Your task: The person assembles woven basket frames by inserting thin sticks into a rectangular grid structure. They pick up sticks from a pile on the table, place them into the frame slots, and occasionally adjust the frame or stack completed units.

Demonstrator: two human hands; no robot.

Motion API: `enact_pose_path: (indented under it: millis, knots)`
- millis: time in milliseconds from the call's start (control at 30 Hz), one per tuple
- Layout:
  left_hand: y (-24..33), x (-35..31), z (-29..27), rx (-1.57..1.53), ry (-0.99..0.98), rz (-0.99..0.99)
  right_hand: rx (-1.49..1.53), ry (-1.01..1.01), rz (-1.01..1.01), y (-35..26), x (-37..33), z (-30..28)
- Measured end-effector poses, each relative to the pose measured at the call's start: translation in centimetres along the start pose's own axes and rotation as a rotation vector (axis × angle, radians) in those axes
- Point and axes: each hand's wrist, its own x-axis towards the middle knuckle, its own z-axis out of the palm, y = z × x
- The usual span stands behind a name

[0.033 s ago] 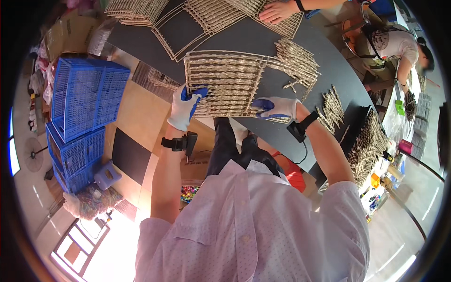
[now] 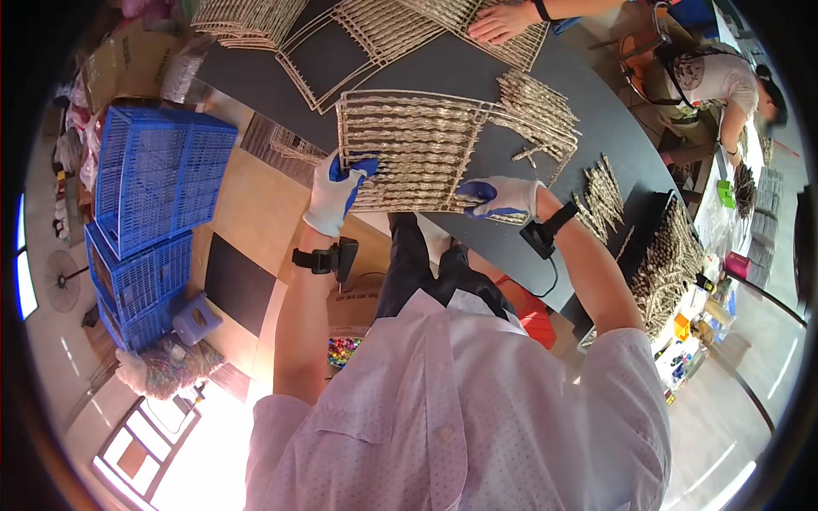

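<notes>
A rectangular panel of beige-gold twisted strands in a thin frame (image 2: 409, 140) is held tilted above the near edge of the dark table (image 2: 588, 128). My left hand (image 2: 335, 194), in a white glove with blue palm coating, is closed around its lower left side. At the lower right corner, my right hand (image 2: 504, 197), gloved the same way, pinches the rim; part of its grip is hidden. Under and right of the panel lies another frame (image 2: 558, 157), partly covered. A pile of short twisted sticks (image 2: 537, 102) rests on that frame, and a smaller bundle (image 2: 601, 198) lies nearby.
Similar panels (image 2: 388, 30) and an open frame (image 2: 319, 64) cover the table's far side, where another person's hand (image 2: 503, 23) rests. A heap of sticks (image 2: 669, 268) stands at right. Stacked blue crates (image 2: 162, 175) stand left. Another person (image 2: 707, 85) works at far right.
</notes>
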Motion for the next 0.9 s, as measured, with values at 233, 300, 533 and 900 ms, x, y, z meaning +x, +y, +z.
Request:
enact_pose_path:
  millis: [233, 300, 533, 900]
  knots:
    - [5.1, 0.5, 1.8, 0.055, 0.036, -0.052, -0.438, 0.362, 0.041, -2.0, -1.8, 1.8]
    - [4.1, 1.1, 1.7, -0.045, 0.074, -0.079, -0.567, 0.460, 0.014, -2.1, -2.6, 2.3]
    - [-1.3, 1.3, -0.3, -0.662, 0.149, -0.340, -1.156, 0.826, -0.358, -2.9, -6.0, 4.1]
    - [3.0, 0.1, 1.3, -0.251, 0.049, -0.122, -0.497, 1.130, -0.727, -4.4, -11.0, 2.4]
